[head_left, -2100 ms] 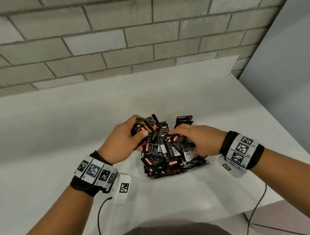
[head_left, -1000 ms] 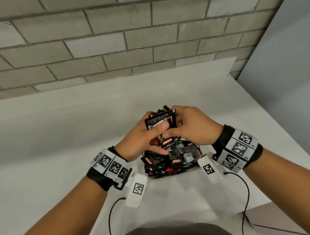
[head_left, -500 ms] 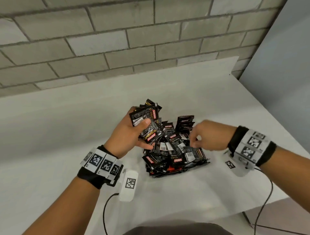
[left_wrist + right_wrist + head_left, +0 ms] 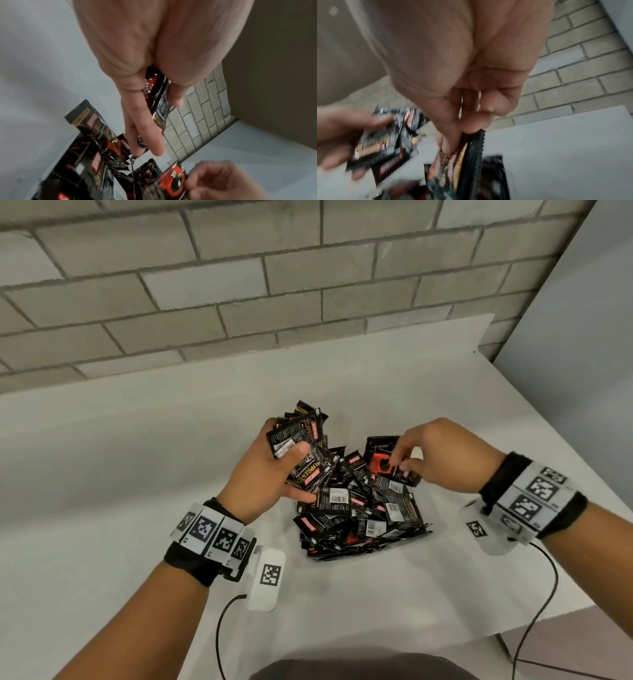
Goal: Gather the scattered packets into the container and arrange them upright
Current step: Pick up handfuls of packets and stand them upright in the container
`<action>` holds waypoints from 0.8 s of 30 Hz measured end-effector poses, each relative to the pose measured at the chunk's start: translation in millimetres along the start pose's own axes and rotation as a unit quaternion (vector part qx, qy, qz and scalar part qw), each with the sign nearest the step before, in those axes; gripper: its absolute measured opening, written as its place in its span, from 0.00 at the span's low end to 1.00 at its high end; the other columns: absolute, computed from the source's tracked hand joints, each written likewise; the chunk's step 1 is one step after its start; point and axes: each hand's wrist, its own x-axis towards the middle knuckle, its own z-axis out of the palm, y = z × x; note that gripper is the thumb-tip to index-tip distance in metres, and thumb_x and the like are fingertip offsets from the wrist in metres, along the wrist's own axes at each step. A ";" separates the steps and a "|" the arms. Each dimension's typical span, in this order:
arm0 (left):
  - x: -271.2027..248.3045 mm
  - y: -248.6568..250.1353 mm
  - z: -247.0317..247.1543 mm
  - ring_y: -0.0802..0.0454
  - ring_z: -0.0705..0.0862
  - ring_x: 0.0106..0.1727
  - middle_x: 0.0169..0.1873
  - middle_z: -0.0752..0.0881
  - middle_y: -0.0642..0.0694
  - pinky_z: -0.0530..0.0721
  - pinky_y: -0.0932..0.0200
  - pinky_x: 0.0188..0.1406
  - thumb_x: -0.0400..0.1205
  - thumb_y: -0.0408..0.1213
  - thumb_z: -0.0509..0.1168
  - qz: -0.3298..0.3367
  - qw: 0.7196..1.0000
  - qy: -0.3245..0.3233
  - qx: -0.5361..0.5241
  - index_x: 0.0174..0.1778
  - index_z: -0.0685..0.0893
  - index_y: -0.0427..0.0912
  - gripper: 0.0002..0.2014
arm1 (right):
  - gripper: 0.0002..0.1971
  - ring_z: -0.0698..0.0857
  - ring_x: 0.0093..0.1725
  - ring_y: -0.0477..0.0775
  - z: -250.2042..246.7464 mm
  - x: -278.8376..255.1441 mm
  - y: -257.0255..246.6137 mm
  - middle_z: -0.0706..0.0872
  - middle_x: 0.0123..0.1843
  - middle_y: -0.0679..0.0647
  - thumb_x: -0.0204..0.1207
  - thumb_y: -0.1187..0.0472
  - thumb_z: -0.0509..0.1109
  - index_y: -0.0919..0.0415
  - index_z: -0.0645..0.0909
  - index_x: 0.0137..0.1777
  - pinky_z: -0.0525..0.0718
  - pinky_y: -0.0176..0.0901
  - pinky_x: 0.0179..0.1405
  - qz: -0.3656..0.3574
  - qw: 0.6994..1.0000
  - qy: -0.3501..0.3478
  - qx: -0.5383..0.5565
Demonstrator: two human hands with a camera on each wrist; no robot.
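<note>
The left hand (image 4: pixel 270 474) is gripping a fanned bundle of glossy black foil packets (image 4: pixel 301 446), thumb pressing across them, above the left edge of the heap of black packets (image 4: pixel 359 508) (its container is hard to make out beneath them). The right hand (image 4: pixel 442 457) is pinching a black packet with a red cup print (image 4: pixel 383 465) at the heap's far right. The white counter (image 4: pixel 137 474) is lying bare all around, its right edge near.

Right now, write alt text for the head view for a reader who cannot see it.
A person's left hand grips a fanned bunch of black packets while the right hand pinches one packet with a red cup picture, both above a heap of packets on a white table before a grey brick wall.
</note>
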 end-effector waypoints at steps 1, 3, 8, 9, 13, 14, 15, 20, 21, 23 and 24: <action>0.8 0.3 1.3 0.40 0.93 0.54 0.65 0.85 0.38 0.93 0.34 0.37 0.88 0.40 0.68 0.001 1.000 0.001 -0.003 0.71 0.73 0.44 0.18 | 0.10 0.83 0.32 0.41 -7.4 -2.3 -3.5 0.90 0.45 0.39 0.77 0.61 0.77 0.41 0.88 0.47 0.82 0.42 0.40 -0.004 0.999 0.013 0.042; 1.8 1.5 5.7 0.41 0.93 0.55 0.66 0.84 0.39 0.94 0.36 0.39 0.87 0.41 0.68 -0.001 1.000 -0.008 -0.006 0.72 0.73 0.43 0.19 | 0.12 0.80 0.29 0.49 -20.5 -8.9 -17.2 0.89 0.41 0.44 0.74 0.63 0.80 0.44 0.85 0.48 0.80 0.42 0.35 -0.017 0.985 0.038 0.165; -4.3 10.0 22.5 0.37 0.89 0.67 0.73 0.83 0.41 0.91 0.28 0.51 0.85 0.45 0.66 -0.041 0.987 -0.096 -0.126 0.76 0.73 0.42 0.24 | 0.12 0.85 0.28 0.55 -14.3 -8.1 -52.6 0.89 0.36 0.61 0.74 0.69 0.80 0.62 0.81 0.52 0.87 0.48 0.29 -0.009 0.917 0.081 0.390; -5.3 11.6 25.1 0.35 0.88 0.67 0.73 0.83 0.41 0.89 0.26 0.53 0.86 0.46 0.66 -0.050 0.980 -0.115 -0.152 0.77 0.73 0.42 0.24 | 0.11 0.86 0.28 0.59 -8.0 -5.5 -55.4 0.89 0.35 0.60 0.74 0.69 0.80 0.62 0.81 0.51 0.88 0.52 0.29 0.003 0.911 0.087 0.403; -2.3 11.4 31.8 0.38 0.88 0.67 0.70 0.83 0.44 0.92 0.32 0.47 0.83 0.45 0.71 -0.017 0.992 -0.100 -0.074 0.75 0.73 0.45 0.25 | 0.11 0.90 0.30 0.62 8.2 -2.9 -63.3 0.90 0.35 0.59 0.73 0.66 0.81 0.64 0.82 0.50 0.90 0.52 0.31 0.037 0.891 0.086 0.444; -0.7 9.5 31.8 0.37 0.88 0.67 0.70 0.83 0.43 0.93 0.35 0.44 0.84 0.42 0.71 -0.011 0.994 -0.084 -0.064 0.74 0.73 0.45 0.23 | 0.11 0.91 0.31 0.62 8.3 -3.5 -63.8 0.90 0.35 0.58 0.72 0.65 0.82 0.64 0.83 0.49 0.91 0.53 0.33 0.039 0.892 0.088 0.441; 0.6 8.2 30.6 0.37 0.88 0.66 0.69 0.83 0.43 0.93 0.36 0.42 0.85 0.39 0.69 -0.012 0.995 -0.068 -0.069 0.74 0.73 0.45 0.21 | 0.11 0.92 0.31 0.60 7.6 -3.7 -61.6 0.91 0.35 0.56 0.72 0.63 0.83 0.63 0.84 0.48 0.92 0.53 0.35 0.042 0.904 0.091 0.416; 3.1 3.3 13.7 0.46 0.90 0.63 0.69 0.84 0.49 0.93 0.35 0.43 0.87 0.34 0.67 -0.013 0.995 -0.009 -0.098 0.74 0.76 0.47 0.19 | 0.11 0.92 0.38 0.46 13.0 -3.6 -27.8 0.93 0.43 0.46 0.72 0.50 0.82 0.52 0.88 0.51 0.90 0.48 0.52 0.064 0.988 -0.066 0.121; 2.8 2.4 10.5 0.45 0.90 0.63 0.70 0.84 0.49 0.93 0.35 0.43 0.87 0.34 0.67 -0.012 0.995 -0.005 -0.095 0.74 0.75 0.47 0.19 | 0.21 0.91 0.47 0.46 20.4 -3.7 -23.2 0.92 0.52 0.47 0.70 0.45 0.82 0.52 0.86 0.60 0.88 0.47 0.58 0.071 0.990 -0.111 0.058; 1.6 0.4 6.7 0.44 0.90 0.63 0.70 0.83 0.47 0.94 0.37 0.42 0.87 0.34 0.67 -0.014 0.996 0.001 -0.086 0.75 0.75 0.45 0.20 | 0.42 0.86 0.60 0.51 38.6 -3.7 -18.8 0.88 0.63 0.52 0.65 0.35 0.81 0.55 0.76 0.75 0.85 0.47 0.62 0.084 0.985 -0.149 -0.026; 1.2 -0.9 5.9 0.43 0.90 0.63 0.70 0.83 0.46 0.94 0.38 0.42 0.87 0.35 0.67 -0.014 0.997 0.003 -0.079 0.75 0.75 0.44 0.20 | 0.48 0.85 0.61 0.54 47.1 -3.3 -17.7 0.87 0.65 0.54 0.63 0.32 0.81 0.57 0.71 0.78 0.85 0.49 0.62 0.085 0.985 -0.148 -0.039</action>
